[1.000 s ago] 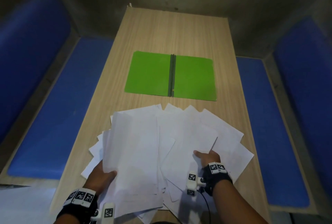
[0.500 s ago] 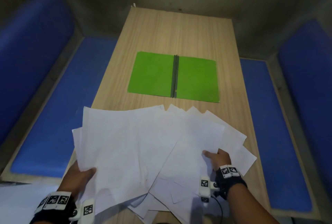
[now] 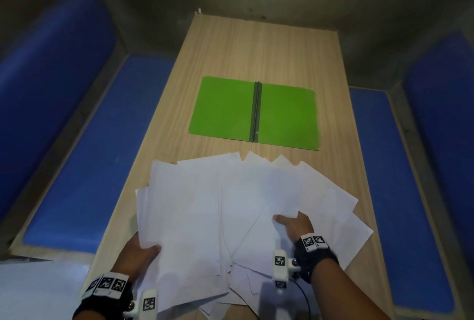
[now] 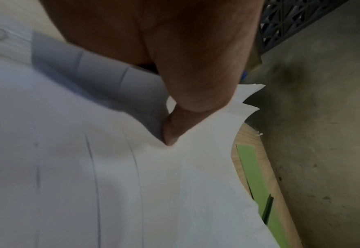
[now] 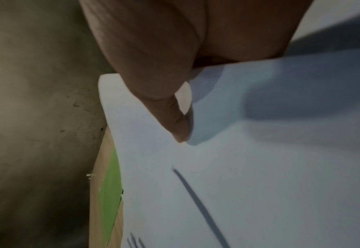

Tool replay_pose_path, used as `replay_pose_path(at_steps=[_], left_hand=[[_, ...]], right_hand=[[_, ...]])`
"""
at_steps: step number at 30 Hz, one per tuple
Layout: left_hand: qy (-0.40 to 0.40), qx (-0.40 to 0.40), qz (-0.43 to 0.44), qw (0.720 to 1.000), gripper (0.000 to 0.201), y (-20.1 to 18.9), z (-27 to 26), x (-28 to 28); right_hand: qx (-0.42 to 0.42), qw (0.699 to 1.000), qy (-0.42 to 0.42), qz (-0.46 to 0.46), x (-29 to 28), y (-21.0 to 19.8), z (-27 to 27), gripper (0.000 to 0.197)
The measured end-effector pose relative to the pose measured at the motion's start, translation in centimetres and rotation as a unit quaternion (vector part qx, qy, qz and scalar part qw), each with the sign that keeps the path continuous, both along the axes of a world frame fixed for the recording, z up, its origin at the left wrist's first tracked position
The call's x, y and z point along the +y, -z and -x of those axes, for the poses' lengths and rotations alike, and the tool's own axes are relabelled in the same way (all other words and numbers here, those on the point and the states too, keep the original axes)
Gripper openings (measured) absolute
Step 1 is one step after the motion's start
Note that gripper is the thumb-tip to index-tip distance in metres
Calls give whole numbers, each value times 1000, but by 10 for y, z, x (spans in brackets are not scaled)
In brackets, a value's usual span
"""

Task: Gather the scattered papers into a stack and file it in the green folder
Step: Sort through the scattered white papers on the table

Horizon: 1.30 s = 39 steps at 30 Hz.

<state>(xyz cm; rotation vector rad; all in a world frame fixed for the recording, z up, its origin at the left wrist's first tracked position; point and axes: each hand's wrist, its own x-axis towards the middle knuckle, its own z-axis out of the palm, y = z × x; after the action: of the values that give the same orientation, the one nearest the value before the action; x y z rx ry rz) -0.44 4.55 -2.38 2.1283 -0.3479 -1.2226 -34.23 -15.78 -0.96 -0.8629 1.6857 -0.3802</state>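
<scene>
White papers (image 3: pixel 230 207), no legible writing, pinched by both hands, left (image 3: pixel 139 255) and right (image 3: pixel 295 227), near the green folder (image 3: pixel 254 112).

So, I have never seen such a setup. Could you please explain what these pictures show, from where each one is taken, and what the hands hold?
No machine here: a person works with bare hands, wearing wrist straps with cameras. The wide picture comes from a head camera looking down; the two close, blurry ones come from the wrists. On the wooden table lies an open green folder. Nearer, fanned white papers are not yet squared. The left hand and right hand each grip the papers, thumb on top.
</scene>
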Motion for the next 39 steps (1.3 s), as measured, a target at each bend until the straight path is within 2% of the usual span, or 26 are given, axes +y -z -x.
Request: replay_pose_path(at_steps=[1, 2, 5, 10, 13, 15, 17, 19, 22, 25, 26, 28, 30, 32, 37, 39], left_hand=[[-10, 9, 7, 1000, 77, 2, -3, 2], [-28, 25, 18, 999, 75, 6, -9, 5], [-96, 59, 45, 993, 55, 3, -24, 11], [-148, -23, 46, 988, 51, 1, -56, 28], [-137, -56, 26, 989, 54, 10, -70, 38], [-135, -55, 32, 989, 57, 15, -71, 41], [-131, -50, 33, 990, 57, 18, -68, 41], [-127, -43, 29, 991, 55, 20, -63, 40], [-123, -40, 26, 991, 55, 23, -58, 38], [-120, -40, 28, 992, 56, 24, -53, 36], [-120, -38, 28, 992, 56, 25, -51, 37], [-118, -32, 29, 992, 57, 26, -50, 37], [-116, -31, 30, 992, 57, 27, -48, 37], [-108, -34, 29, 993, 57, 26, -46, 36], [-88, -32, 28, 995, 58, 23, -44, 36], [-83, -31, 31, 996, 58, 23, -45, 37]], right_hand=[[9, 1000, -4, 19, 0, -3, 6, 38], [14, 999, -8, 32, 0, -5, 13, 41], [16, 997, 24, 74, 1, -25, 35, 45], [24, 987, 109, 118, -5, -51, 87, 46], [-61, 978, 169, 105, -5, -59, 106, 45], [-162, 962, 205, 77, 0, -59, 109, 46], [-256, 937, 233, 52, 9, -54, 100, 51], [-294, 926, 234, 44, 17, -47, 79, 49], [-238, 956, 171, 15, 31, -34, 32, 39], [-149, 985, 89, -19, 44, -3, -6, 80], [-131, 989, 72, -17, 48, 6, -16, 73], [-79, 996, 25, -12, 52, 8, -38, 33], [-42, 999, -16, 5, 51, 10, -53, 23], [-17, 999, -23, 25, 46, 10, -62, 32], [-57, 997, -4, 57, 29, 15, -70, 56], [-48, 997, -4, 65, 20, 14, -72, 58]])
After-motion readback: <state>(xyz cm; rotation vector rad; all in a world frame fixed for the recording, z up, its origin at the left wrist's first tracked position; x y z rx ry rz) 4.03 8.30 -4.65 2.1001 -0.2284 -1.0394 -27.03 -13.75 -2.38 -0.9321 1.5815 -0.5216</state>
